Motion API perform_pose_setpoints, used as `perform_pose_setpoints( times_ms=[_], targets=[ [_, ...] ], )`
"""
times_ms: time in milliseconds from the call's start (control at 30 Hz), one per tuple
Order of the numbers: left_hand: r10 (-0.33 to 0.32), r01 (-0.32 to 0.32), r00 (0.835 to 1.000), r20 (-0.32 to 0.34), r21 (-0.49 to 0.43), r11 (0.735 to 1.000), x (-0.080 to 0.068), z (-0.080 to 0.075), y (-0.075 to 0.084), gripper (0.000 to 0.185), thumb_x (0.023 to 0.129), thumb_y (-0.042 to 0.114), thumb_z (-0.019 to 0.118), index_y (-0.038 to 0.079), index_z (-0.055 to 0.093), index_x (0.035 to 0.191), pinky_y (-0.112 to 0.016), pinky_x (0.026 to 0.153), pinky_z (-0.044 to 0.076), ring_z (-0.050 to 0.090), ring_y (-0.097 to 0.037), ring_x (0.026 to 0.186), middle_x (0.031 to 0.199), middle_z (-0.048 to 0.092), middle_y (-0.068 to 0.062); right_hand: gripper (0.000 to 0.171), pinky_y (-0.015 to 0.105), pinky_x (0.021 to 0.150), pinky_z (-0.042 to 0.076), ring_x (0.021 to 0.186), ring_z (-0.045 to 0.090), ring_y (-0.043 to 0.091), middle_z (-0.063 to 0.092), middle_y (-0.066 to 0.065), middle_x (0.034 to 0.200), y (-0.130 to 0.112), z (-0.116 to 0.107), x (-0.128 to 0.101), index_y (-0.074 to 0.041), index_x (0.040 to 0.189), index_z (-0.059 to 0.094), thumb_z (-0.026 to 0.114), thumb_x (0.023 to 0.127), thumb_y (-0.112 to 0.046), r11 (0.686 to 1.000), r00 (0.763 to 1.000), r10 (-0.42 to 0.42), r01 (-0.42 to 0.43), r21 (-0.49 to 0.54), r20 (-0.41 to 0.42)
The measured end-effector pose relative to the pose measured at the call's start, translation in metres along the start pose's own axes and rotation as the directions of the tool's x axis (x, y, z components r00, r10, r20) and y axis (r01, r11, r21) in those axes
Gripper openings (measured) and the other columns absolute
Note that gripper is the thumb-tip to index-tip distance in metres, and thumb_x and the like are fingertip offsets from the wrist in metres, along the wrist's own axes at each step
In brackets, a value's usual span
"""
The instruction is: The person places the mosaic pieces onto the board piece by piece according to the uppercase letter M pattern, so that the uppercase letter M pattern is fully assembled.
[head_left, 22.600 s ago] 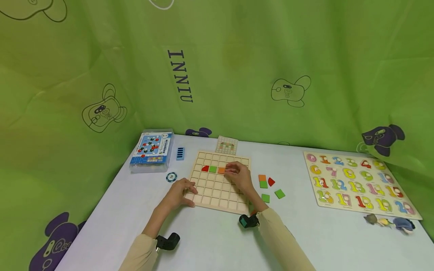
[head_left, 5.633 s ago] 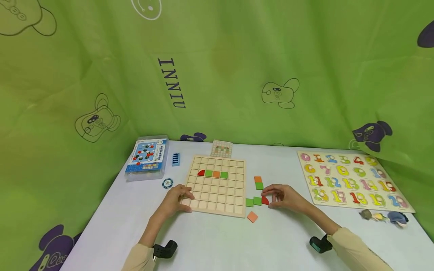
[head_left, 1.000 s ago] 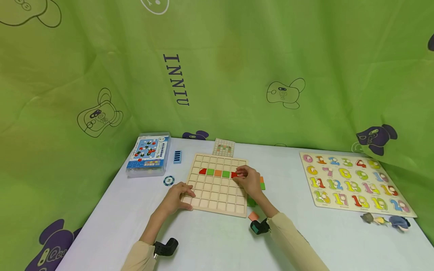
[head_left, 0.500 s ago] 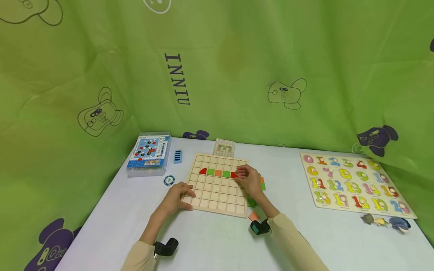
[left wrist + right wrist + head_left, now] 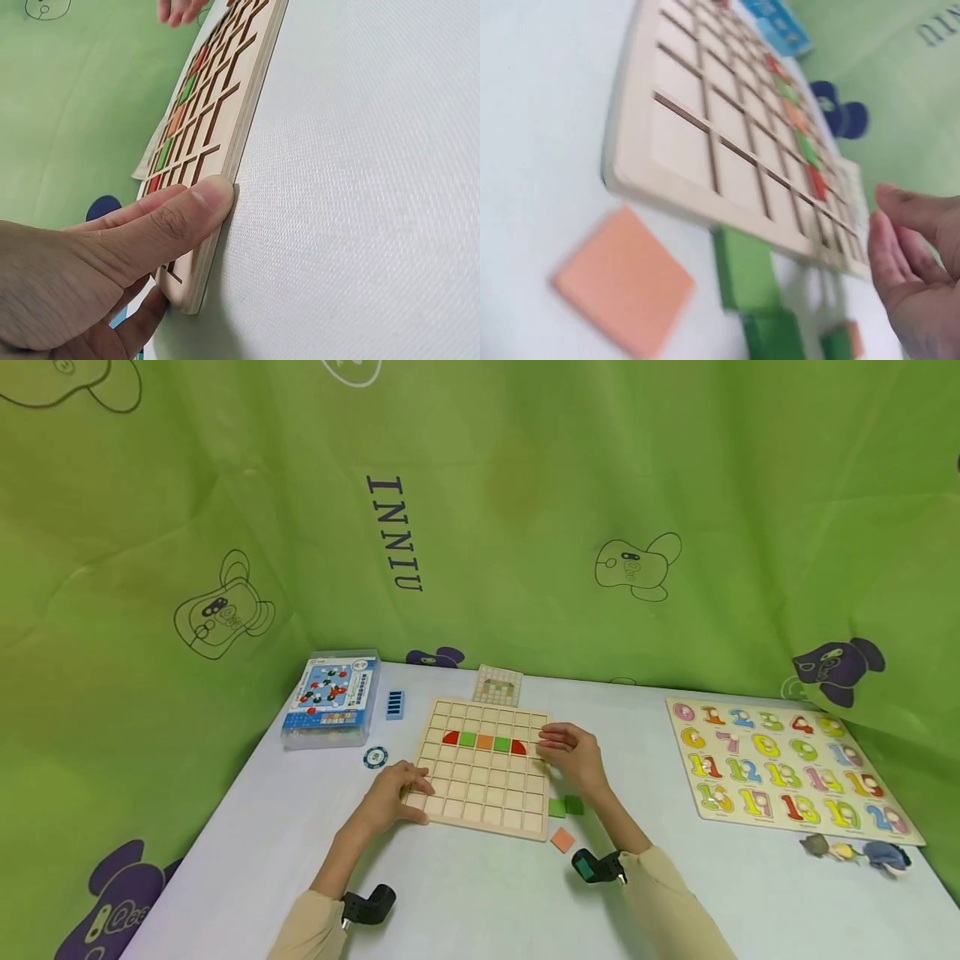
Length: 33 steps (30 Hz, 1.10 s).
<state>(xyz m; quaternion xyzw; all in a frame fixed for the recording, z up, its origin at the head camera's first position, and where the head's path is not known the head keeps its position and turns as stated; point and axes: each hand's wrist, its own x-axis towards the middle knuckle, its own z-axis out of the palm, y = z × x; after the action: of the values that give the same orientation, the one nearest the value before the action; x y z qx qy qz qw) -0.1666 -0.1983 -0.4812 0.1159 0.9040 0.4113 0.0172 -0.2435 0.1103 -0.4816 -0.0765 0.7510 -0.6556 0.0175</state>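
Note:
The pale wooden grid board (image 5: 472,792) lies flat on the white table. One row holds a red quarter-round tile (image 5: 451,737), a green square (image 5: 467,740), an orange square (image 5: 486,742), another green square (image 5: 503,745) and a second red quarter-round tile (image 5: 518,747). My left hand (image 5: 390,795) holds the board's near left corner, thumb (image 5: 187,214) on its front edge. Just off the board's right edge, my right hand (image 5: 579,758) hovers with nothing between its fingers. Two loose green squares (image 5: 557,807) and an orange square (image 5: 562,839) lie at the near right.
A small pattern card (image 5: 497,686) lies behind the board. To the left are a boxed set (image 5: 332,697), a blue block (image 5: 395,704) and a round chip (image 5: 376,757). The number puzzle (image 5: 795,768) and small figures (image 5: 885,856) are at right.
My right hand has let go of the right-hand red tile and moved right, off the row. Earlier it carried that tile from the loose pieces. My left hand keeps its place.

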Motion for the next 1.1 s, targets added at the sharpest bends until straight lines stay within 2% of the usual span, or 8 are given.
perform_pose_setpoints(
  times_ms=[233, 467, 600, 733, 800, 933, 1100],
  targets=[
    [-0.016, 0.016, 1.000, -0.002, -0.001, 1.000, 0.001, -0.001, 0.001, 0.033, 0.058, 0.002, 0.087, 0.003, 0.072, 0.087, -0.049, 0.095, 0.045, 0.055, -0.036, 0.106, 0.111, 0.062, -0.018, 0.036, 0.019, 0.081, 0.053, 0.104, 0.062, 0.034, 0.058, 0.034, 0.117, -0.006, -0.037, -0.022, 0.013, 0.119, 0.056, 0.065, 0.085, 0.009, 0.999, 0.999, 0.002, -0.001, -0.035, 0.034],
    [-0.037, 0.037, 0.999, -0.004, -0.002, 0.999, 0.001, 0.000, 0.001, 0.033, 0.057, 0.002, 0.088, 0.004, 0.072, 0.086, -0.048, 0.096, 0.045, 0.055, -0.036, 0.107, 0.112, 0.062, -0.017, 0.039, 0.017, 0.082, 0.051, 0.100, 0.063, 0.020, 0.059, 0.029, 0.120, 0.005, -0.066, -0.047, 0.010, 0.121, 0.056, 0.068, 0.086, -0.002, 0.995, 0.995, 0.040, -0.031, -0.097, 0.092],
    [-0.027, 0.027, 1.000, -0.002, -0.006, 1.000, 0.002, 0.000, 0.001, 0.033, 0.057, 0.002, 0.088, 0.004, 0.072, 0.086, -0.048, 0.095, 0.046, 0.055, -0.036, 0.106, 0.111, 0.062, -0.017, 0.038, 0.016, 0.081, 0.051, 0.094, 0.063, 0.014, 0.061, 0.029, 0.116, 0.015, -0.076, -0.057, 0.009, 0.119, 0.057, 0.070, 0.085, -0.002, 0.991, 0.990, -0.032, 0.050, -0.122, 0.141],
    [-0.008, 0.008, 1.000, 0.001, -0.006, 1.000, 0.001, -0.001, 0.000, 0.032, 0.058, 0.002, 0.087, 0.003, 0.072, 0.087, -0.048, 0.093, 0.046, 0.055, -0.037, 0.105, 0.110, 0.062, -0.018, 0.034, 0.017, 0.076, 0.053, 0.088, 0.064, 0.016, 0.064, 0.026, 0.107, 0.024, -0.078, -0.064, 0.008, 0.115, 0.060, 0.070, 0.083, 0.001, 0.975, 0.967, -0.116, 0.155, -0.161, 0.227],
    [-0.001, 0.001, 1.000, 0.001, -0.005, 1.000, 0.001, -0.001, 0.001, 0.032, 0.058, 0.002, 0.087, 0.003, 0.072, 0.087, -0.048, 0.093, 0.046, 0.055, -0.037, 0.106, 0.110, 0.062, -0.018, 0.034, 0.018, 0.072, 0.053, 0.085, 0.064, 0.017, 0.066, 0.022, 0.103, 0.027, -0.078, -0.068, 0.007, 0.114, 0.061, 0.071, 0.082, 0.002, 0.965, 0.957, -0.130, 0.182, -0.188, 0.259],
    [-0.007, 0.007, 1.000, 0.000, -0.007, 1.000, 0.001, -0.002, 0.002, 0.032, 0.059, 0.002, 0.087, 0.002, 0.072, 0.087, -0.048, 0.093, 0.046, 0.055, -0.037, 0.106, 0.110, 0.062, -0.018, 0.035, 0.018, 0.066, 0.052, 0.079, 0.061, 0.011, 0.067, 0.013, 0.094, 0.032, -0.078, -0.072, 0.002, 0.112, 0.063, 0.076, 0.079, -0.002, 0.941, 0.948, -0.139, 0.217, -0.260, 0.287],
    [-0.005, 0.005, 1.000, 0.007, -0.006, 1.000, 0.000, -0.002, 0.002, 0.032, 0.059, 0.002, 0.087, 0.002, 0.071, 0.087, -0.048, 0.092, 0.047, 0.055, -0.037, 0.106, 0.110, 0.061, -0.018, 0.037, 0.018, 0.061, 0.049, 0.075, 0.058, 0.014, 0.066, 0.010, 0.090, 0.037, -0.080, -0.070, -0.002, 0.109, 0.065, 0.079, 0.076, -0.004, 0.919, 0.925, -0.194, 0.288, -0.269, 0.328]
  ],
)
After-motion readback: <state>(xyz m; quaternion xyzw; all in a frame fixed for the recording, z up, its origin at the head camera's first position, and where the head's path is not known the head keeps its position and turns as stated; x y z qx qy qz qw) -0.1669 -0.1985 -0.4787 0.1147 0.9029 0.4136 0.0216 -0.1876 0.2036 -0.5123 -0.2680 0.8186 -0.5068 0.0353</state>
